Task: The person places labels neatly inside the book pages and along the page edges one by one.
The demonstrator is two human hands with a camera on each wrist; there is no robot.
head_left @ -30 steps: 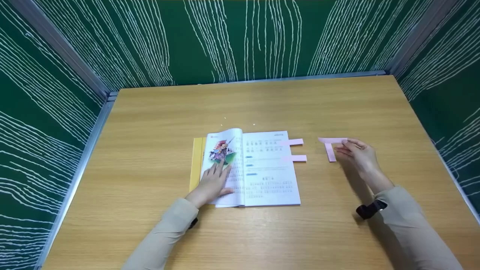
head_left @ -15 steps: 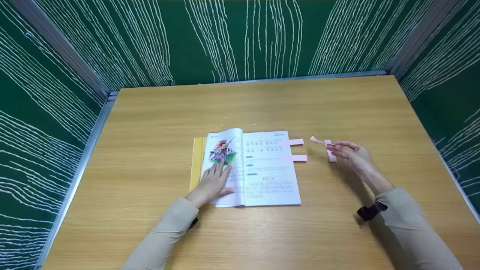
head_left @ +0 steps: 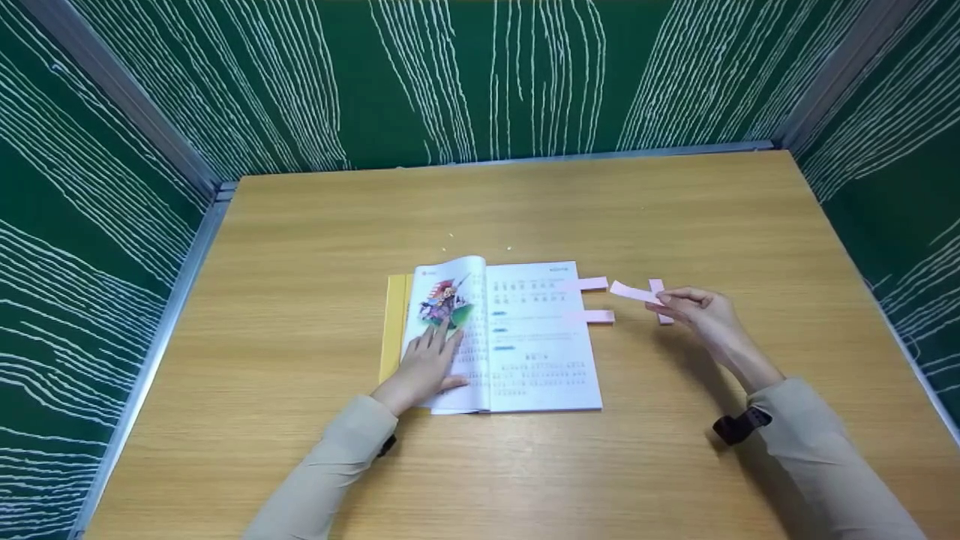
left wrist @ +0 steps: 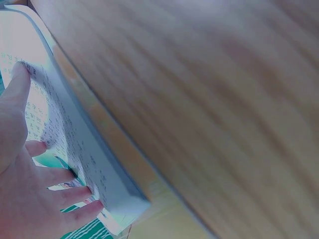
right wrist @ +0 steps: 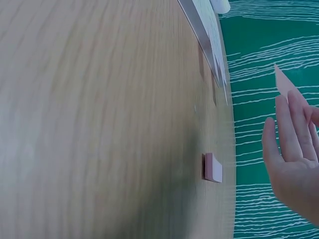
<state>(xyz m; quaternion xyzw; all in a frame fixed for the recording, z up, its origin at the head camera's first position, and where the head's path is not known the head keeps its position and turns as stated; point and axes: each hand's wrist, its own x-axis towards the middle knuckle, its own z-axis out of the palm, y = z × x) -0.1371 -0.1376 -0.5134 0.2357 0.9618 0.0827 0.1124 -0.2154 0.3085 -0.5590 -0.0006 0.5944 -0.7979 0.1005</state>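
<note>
An open book (head_left: 540, 360) lies on the table, two pink strips (head_left: 600, 316) jutting from its right edge. My left hand (head_left: 424, 371) rests with spread fingers on the illustrated left page; the left wrist view shows this hand (left wrist: 35, 164) flat on the paper. Between thumb and fingertips my right hand (head_left: 709, 322) pinches a pink strip (head_left: 634, 292), held just right of the book. Beneath that hand's fingers, a pink pad (head_left: 656, 286) lies on the table, partly hidden. In the right wrist view the pad (right wrist: 213, 167) sits apart from the raised hand (right wrist: 294, 154).
A yellow cover (head_left: 393, 322) shows along the book's left side. Tiny white scraps lie on the wooden table (head_left: 337, 240) behind the book. Green panels (head_left: 450, 90) with white wavy lines stand at the back and both sides.
My right hand has moved a little left and down, carrying the pink strip away from the pad towards the book, and the strip has turned. My left hand stays where it was.
</note>
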